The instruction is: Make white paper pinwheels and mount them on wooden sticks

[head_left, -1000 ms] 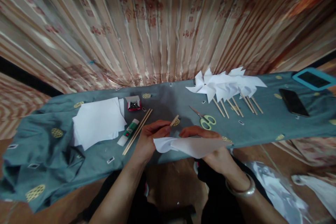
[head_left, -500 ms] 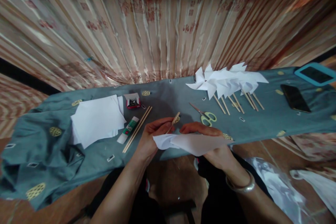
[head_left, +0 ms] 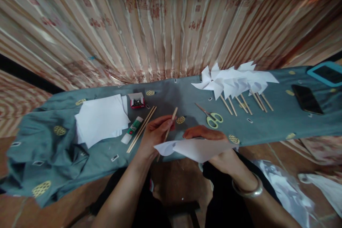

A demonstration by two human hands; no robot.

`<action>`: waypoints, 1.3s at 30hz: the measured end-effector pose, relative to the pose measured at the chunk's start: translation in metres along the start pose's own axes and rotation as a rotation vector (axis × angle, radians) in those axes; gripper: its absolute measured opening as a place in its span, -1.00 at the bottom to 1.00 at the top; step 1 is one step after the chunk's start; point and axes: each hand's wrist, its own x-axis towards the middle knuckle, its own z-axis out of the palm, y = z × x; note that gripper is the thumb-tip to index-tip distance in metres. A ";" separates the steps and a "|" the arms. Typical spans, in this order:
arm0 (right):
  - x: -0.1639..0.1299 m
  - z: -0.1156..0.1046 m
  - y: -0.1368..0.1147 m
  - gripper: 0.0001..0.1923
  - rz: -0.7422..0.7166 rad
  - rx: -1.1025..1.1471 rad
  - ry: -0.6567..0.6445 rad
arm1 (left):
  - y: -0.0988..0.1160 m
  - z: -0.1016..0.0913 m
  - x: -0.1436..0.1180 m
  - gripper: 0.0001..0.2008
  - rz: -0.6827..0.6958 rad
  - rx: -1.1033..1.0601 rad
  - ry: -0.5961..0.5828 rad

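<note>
Between finger and thumb, my left hand (head_left: 157, 131) grips a thin wooden stick (head_left: 173, 114), tilted with its top end up. My right hand (head_left: 205, 133) is closed around a folded white paper pinwheel (head_left: 199, 149), whose blades hide part of the fingers. The stick passes behind the pinwheel's left blade, and I cannot tell whether the two touch. Just beyond my right hand lie scissors (head_left: 212, 119) with pale green handles. Left of my left hand are two loose wooden sticks (head_left: 141, 130) and a glue stick (head_left: 133, 130).
A stack of white paper (head_left: 103, 119) lies on the left of the cloth-covered table (head_left: 171, 94), near a small open red box (head_left: 137, 102) of dark pins. Several finished pinwheels (head_left: 235, 80) lie back right, beside a black phone (head_left: 307, 99) and a blue-framed device (head_left: 327, 73). Plastic bags (head_left: 287, 188) rest on the floor.
The stick in my left hand has turned more upright and shows more of its length. My left hand has shifted slightly left, while my right hand keeps the pinwheel in nearly the same place.
</note>
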 end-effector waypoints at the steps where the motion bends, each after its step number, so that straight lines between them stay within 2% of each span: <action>1: -0.001 0.000 0.000 -0.88 0.002 0.008 -0.012 | 0.002 -0.001 0.003 -0.69 0.028 -0.030 0.031; 4: -0.001 -0.003 0.003 -0.85 0.032 0.028 -0.017 | 0.009 -0.008 0.013 -0.71 0.103 -0.105 0.105; 6: 0.000 -0.009 0.007 -0.83 0.088 0.028 0.028 | 0.013 -0.013 0.019 -0.72 0.113 -0.148 0.139; 12: 0.003 -0.034 0.022 -0.75 0.251 -0.010 0.311 | 0.015 -0.015 0.025 -0.73 0.094 -0.220 0.101; 14: 0.003 -0.037 0.025 -0.73 0.272 -0.006 0.349 | 0.014 -0.013 0.025 -0.76 0.074 -0.219 0.091; 24: 0.001 -0.039 0.033 -0.73 0.256 -0.046 0.279 | 0.013 -0.009 0.028 -0.87 0.054 -0.220 0.065; 30: 0.001 -0.039 0.028 -0.73 0.259 -0.016 0.259 | 0.010 -0.008 0.028 -0.81 0.076 -0.194 0.041; 35: 0.003 -0.033 0.019 -0.66 0.216 0.057 0.145 | 0.009 -0.006 0.022 -0.73 0.081 -0.152 -0.005; 39: 0.005 -0.024 0.011 -0.70 0.183 0.094 0.055 | 0.006 -0.004 0.017 -0.71 0.073 -0.106 -0.025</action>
